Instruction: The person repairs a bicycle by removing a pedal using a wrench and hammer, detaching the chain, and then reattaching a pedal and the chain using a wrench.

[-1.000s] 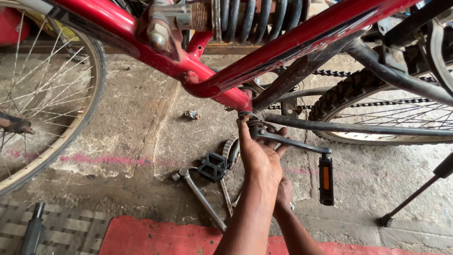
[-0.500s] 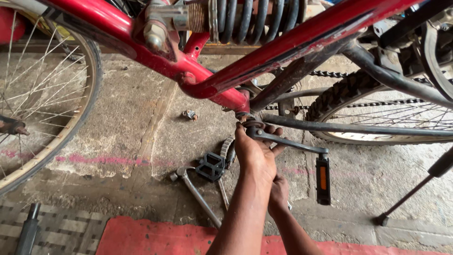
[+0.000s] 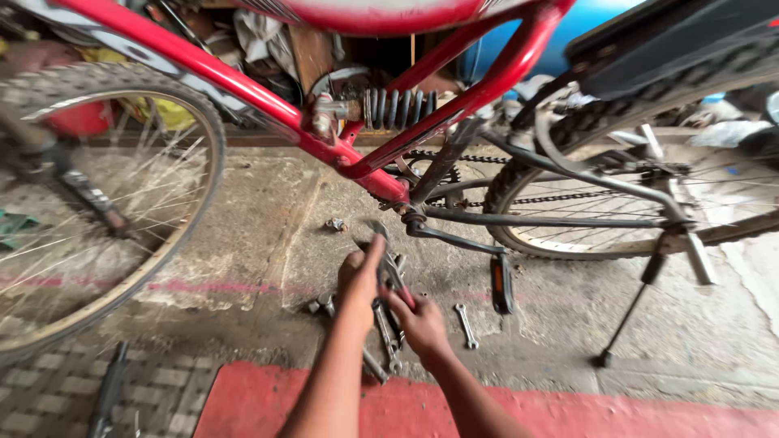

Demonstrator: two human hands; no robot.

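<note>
Down on the concrete floor [image 3: 243, 243], seen from the head camera, the person is crouching beside a red bicycle frame [image 3: 268, 105] and working just below its bottom bracket. The left hand [image 3: 359, 272] is reaching up with the fingers extended and mostly together, touching a metal tool [image 3: 388, 264] near the crank arm [image 3: 454, 237]; whether it is gripping cannot be told. The right hand [image 3: 418, 320] is closing around the tool's lower end, where a red grip is showing. A small spanner [image 3: 466, 326] is lying just beside that hand, and the pedal [image 3: 502, 284] is hanging down near it.

By my judgement, a tool is being brought to the crank fitting. Seating it squarely calls for a firm 2-handed hold before any turning force.
</note>
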